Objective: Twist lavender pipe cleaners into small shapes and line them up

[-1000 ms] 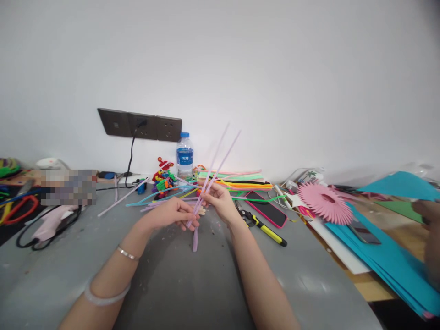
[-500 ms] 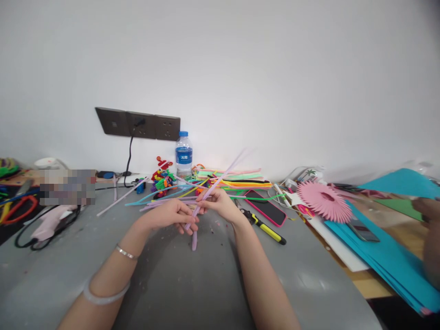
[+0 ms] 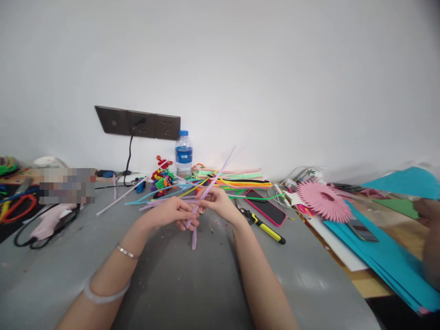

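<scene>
Thin lilac pipe cleaners (image 3: 220, 172) slant up to the right between my hands, their upper tips pointing at the wall. A thicker lilac bundled end (image 3: 194, 240) hangs below the fingers. My left hand (image 3: 172, 212) pinches the lower part of the slanting pipe cleaners. Just above it, my right hand (image 3: 217, 204) grips them between thumb and fingers. How the strands cross or join is hidden by the fingers. More lilac pipe cleaners (image 3: 151, 205) lie on the grey table (image 3: 165, 284) behind my left hand.
Behind my hands are a water bottle (image 3: 184, 156), colourful figures (image 3: 162, 179) and a pipe-cleaner pile (image 3: 247, 184). Yellow-black pliers (image 3: 270, 232) and a phone (image 3: 266, 208) lie right; a pink glue gun (image 3: 51, 223) lies left. Another person's hand (image 3: 429, 213) is at far right.
The upper ends of the lilac pipe cleaners have swung slightly left. Both hands keep their hold in nearly the same place, with small finger shifts.
</scene>
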A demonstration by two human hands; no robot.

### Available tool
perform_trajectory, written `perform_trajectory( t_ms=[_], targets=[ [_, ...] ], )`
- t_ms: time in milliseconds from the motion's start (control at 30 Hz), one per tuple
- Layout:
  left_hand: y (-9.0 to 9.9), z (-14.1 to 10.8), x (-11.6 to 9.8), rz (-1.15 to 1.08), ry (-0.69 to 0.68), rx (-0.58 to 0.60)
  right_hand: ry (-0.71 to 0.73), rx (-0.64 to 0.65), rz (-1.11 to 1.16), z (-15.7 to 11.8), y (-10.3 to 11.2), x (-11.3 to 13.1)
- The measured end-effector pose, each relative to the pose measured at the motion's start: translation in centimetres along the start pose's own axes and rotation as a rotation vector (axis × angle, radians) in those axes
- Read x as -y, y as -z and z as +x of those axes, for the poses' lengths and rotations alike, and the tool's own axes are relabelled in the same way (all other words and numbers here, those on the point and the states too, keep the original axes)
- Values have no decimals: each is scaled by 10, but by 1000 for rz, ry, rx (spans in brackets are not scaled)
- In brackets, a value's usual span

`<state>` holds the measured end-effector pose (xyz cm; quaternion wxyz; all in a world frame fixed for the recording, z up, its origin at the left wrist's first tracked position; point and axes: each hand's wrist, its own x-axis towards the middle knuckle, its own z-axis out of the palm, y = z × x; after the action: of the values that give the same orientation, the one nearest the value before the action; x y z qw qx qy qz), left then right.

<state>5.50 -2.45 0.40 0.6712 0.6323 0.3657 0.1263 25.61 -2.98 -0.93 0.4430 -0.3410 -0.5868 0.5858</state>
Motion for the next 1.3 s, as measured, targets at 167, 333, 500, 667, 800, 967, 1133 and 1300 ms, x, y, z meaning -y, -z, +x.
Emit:
perform_trajectory(
  t_ms=[167, 333, 500, 667, 800, 967, 1133, 1300],
  targets=[
    [1, 0, 0, -6, -12, 13, 37, -32, -19, 2, -1, -2],
    [1, -1, -1, -20, 8, 23, 51, -40, -32, 4, 1, -6],
    [1, 2, 3, -30, -13, 27, 66, -26, -32, 3, 1, -5],
    [-3, 7, 4, -9, -70, -47, 91, -43, -47, 3, -1, -3],
    [-7, 6, -1, 32, -98, -82, 97, -76, -72, 3, -1, -3],
    [-8, 1, -5, -10, -113, -37, 95, -74, -25, 4, 0, -3],
    [-10, -2, -7, -79, -171, 40, 89, -89, 49, 3, -3, 2],
    [-8, -1, -4, -16, -213, 53, 81, -94, 83, 2, -5, 4]
  ],
)
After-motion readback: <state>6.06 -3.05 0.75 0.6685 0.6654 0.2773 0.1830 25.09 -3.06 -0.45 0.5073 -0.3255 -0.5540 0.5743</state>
